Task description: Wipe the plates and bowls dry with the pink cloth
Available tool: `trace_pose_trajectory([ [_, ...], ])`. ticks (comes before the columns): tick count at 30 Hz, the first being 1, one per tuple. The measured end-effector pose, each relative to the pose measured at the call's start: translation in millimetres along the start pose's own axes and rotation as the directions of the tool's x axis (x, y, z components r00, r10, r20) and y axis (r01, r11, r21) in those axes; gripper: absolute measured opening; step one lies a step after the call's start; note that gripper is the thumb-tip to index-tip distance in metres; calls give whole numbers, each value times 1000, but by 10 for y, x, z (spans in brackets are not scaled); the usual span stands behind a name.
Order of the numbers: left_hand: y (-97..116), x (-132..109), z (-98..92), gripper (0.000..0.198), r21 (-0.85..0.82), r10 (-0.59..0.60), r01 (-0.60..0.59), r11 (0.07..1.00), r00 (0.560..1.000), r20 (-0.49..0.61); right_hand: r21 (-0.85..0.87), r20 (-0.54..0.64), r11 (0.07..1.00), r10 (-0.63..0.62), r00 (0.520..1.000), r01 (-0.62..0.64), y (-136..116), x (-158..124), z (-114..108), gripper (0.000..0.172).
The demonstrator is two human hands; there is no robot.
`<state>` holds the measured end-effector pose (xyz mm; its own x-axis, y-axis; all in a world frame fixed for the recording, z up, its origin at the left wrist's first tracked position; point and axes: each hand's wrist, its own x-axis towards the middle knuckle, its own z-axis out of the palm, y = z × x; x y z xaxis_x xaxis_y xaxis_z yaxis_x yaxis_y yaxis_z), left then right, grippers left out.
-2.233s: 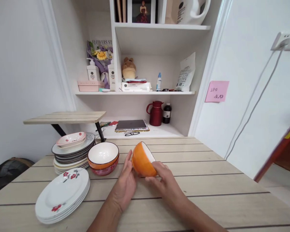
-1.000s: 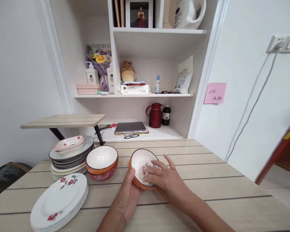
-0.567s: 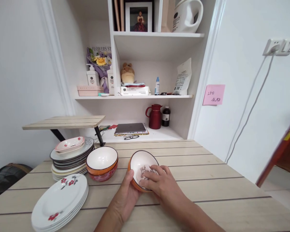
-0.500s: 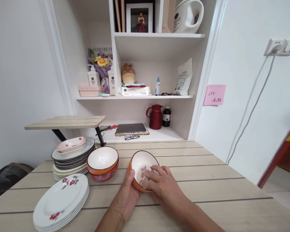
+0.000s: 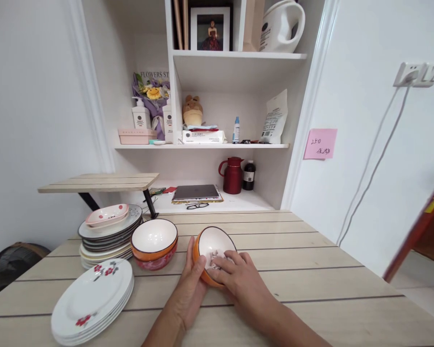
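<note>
Compared with the picture from about two seconds ago, the orange bowl (image 5: pixel 214 240) has turned: back then its outer side faced the camera, and now its white inside does, tilted, above the counter (image 5: pixel 311 270) and right of the bowl stack (image 5: pixel 155 237). Since half a second ago the left hand (image 5: pixel 192 282) has shifted, so more of its fingers show along the bowl's outer left wall. It grips that wall, thumb at the rim. The right hand (image 5: pixel 249 285) has its fingers bent and slightly apart, pressing a crumpled cloth (image 5: pixel 213 257) against the inside; its thumb is hidden, so I cannot tell whether it pinches anything. The stacks at the left have stayed put

Counting: one bowl in the hands, one cloth, and two bowls in the stack, orange above red-pink. The flowered plates (image 5: pixel 94 299) number at least three. Behind them stands one taller pile of plates (image 5: pixel 110 244), too tightly packed to count, with a pink dish (image 5: pixel 107 215) on top. Farther back are one red jug (image 5: pixel 233 176), one dark bottle (image 5: pixel 249 176), one laptop (image 5: pixel 197 192) and one pair of glasses (image 5: pixel 197 206)
</note>
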<state>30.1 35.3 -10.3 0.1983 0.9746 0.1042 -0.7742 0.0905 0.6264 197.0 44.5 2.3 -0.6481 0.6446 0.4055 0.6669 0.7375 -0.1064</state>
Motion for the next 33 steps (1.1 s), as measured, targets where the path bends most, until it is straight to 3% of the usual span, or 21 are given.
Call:
trace_pose_trajectory([
  [6,-3,9,-14,95,61,7,-7,998,1000,2,1,13,1000,-3,1000,3,15,-11,-22,47],
  [12,52,-22,-11,71,108,-15,6,994,996,85,-51,-18,998,-26,1000,25,-13,-19,-13,42],
  [16,67,-33,-31,67,98,-21,11,995,995,99,-63,-27,998,-22,999,20,-45,-18,-31,37],
  [33,71,-28,-54,60,117,-34,29,993,998,43,301,0,948,103,995,-98,-53,3,-27,69],
])
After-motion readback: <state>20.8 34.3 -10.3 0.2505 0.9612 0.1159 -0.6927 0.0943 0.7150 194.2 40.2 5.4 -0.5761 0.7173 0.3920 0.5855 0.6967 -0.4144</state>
